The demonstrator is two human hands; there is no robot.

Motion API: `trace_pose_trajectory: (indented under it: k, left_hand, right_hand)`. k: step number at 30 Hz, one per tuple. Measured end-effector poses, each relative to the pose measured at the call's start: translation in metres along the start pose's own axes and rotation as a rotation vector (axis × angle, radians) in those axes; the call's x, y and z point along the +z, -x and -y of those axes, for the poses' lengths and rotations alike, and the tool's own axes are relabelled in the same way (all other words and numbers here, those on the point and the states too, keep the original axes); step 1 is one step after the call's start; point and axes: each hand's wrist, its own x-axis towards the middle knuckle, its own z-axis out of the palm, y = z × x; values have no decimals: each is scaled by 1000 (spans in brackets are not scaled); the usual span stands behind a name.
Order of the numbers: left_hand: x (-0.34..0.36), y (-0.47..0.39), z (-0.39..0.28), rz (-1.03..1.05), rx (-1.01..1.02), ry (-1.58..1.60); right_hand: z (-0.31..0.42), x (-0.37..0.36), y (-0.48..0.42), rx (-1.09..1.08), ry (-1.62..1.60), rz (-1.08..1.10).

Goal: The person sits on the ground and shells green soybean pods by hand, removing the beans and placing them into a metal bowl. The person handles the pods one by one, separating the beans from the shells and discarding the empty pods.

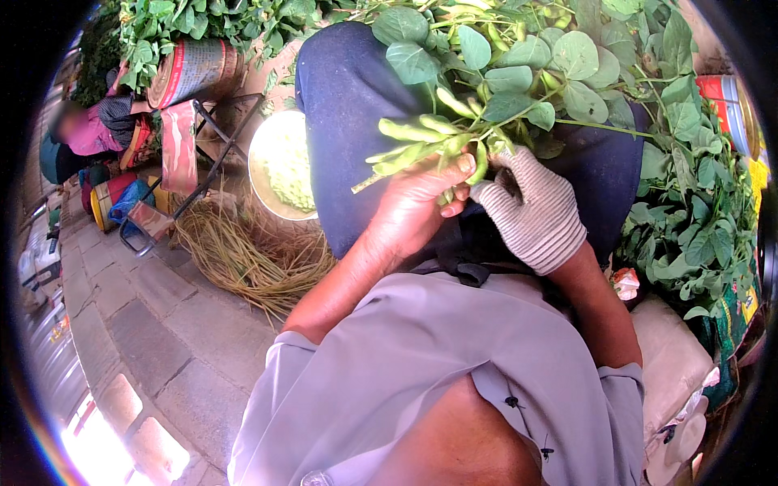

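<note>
My bare left hand (422,197) grips a leafy soybean plant (504,112) near its stem end, with several plump green pods (404,130) sticking out above the fingers. A striped knit glove covers my right hand (535,209), whose fingertips pinch the plant just right of the left thumb; what exactly lies under them is partly hidden. The leaves and more pods spread over my lap, across dark blue trousers (358,85). Left of my knee stands a pale bowl (254,173) with shelled green beans (285,176) in it.
A heap of dry stalks (255,255) lies on the paved floor (170,328) below the bowl. A folding stool (179,149), a printed drum (197,73) and another person (94,130) are at left. Bean foliage (693,237) piles up at right beside a white sack (665,358).
</note>
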Motion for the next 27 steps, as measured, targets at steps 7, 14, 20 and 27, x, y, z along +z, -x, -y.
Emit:
trace_pose_trajectory:
  k: [7, 14, 20, 27]
  left_hand:
    - [-2, -3, 1, 112, -17, 9]
    - [4, -8, 1, 120, 16, -108]
    - [9, -9, 1, 56, -19, -107]
    - [5, -14, 4, 102, -5, -97]
  right_hand:
    - [-9, 9, -6, -182, 75, -163]
    - [-10, 1, -4, -236, 275, -88]
    - [-8, 5, -2, -40, 48, -42]
    - [-13, 1, 0, 6, -87, 78]
